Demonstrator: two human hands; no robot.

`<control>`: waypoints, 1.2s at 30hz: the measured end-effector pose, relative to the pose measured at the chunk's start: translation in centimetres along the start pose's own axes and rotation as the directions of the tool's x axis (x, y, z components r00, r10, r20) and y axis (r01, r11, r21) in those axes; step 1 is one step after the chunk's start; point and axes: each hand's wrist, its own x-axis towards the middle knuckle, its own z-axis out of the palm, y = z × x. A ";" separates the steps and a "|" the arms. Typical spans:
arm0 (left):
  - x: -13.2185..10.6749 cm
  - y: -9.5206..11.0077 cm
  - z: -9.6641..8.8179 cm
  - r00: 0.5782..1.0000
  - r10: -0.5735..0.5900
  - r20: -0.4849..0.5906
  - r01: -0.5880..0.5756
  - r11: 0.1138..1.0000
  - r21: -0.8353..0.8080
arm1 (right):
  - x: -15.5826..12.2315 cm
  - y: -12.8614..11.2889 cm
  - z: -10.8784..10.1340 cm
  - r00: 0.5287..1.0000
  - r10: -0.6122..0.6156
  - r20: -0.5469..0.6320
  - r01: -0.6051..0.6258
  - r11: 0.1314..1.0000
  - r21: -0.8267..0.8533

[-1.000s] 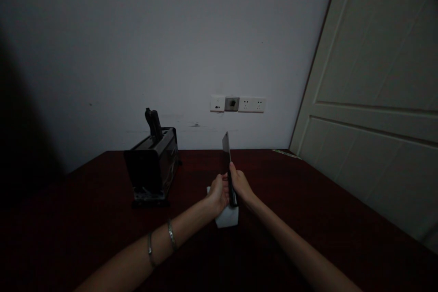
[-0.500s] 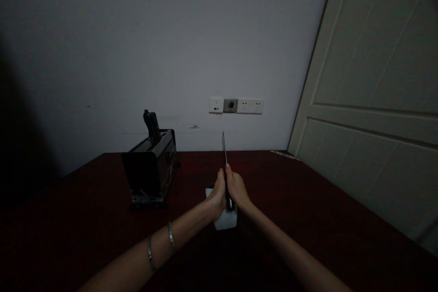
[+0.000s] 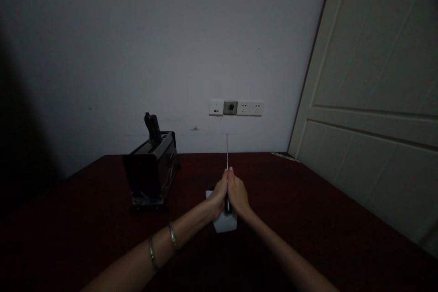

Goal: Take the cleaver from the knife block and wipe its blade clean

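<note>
Both hands meet at the middle of a dark red table (image 3: 308,210). My right hand (image 3: 237,194) is wrapped round the black handle of a cleaver (image 3: 226,153), whose blade points up and away and shows edge-on as a thin line. My left hand (image 3: 217,196) is closed against the same handle from the left, thumb beside the blade's base. A white folded cloth (image 3: 225,223) lies on the table just under both hands. Two bracelets sit on my left forearm.
A black knife block (image 3: 150,171) with one dark handle sticking up stands on the table to the left. A row of wall sockets (image 3: 236,108) is on the white wall behind. A pale door (image 3: 372,114) fills the right side.
The cleaver has turned about its length, from showing its broad side to showing only a thin edge. My two hands have drawn closer together around the handle.
</note>
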 end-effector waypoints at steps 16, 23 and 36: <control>-0.9 0.1 -0.9 0.990 -0.022 -0.138 0.040 0.991 0.129 | -0.5 -2.3 -2.9 0.970 -0.033 0.242 0.142 0.882 -0.449; -0.9 1.0 -1.9 0.990 -0.127 -0.062 0.127 0.992 -0.001 | 0.1 -1.6 -6.0 0.995 -0.083 0.057 0.100 0.898 -0.428; -0.2 2.7 -4.8 0.952 -0.240 0.189 0.290 0.903 -0.318 | -3.2 4.1 -3.0 0.733 -0.527 0.431 0.643 0.744 -0.184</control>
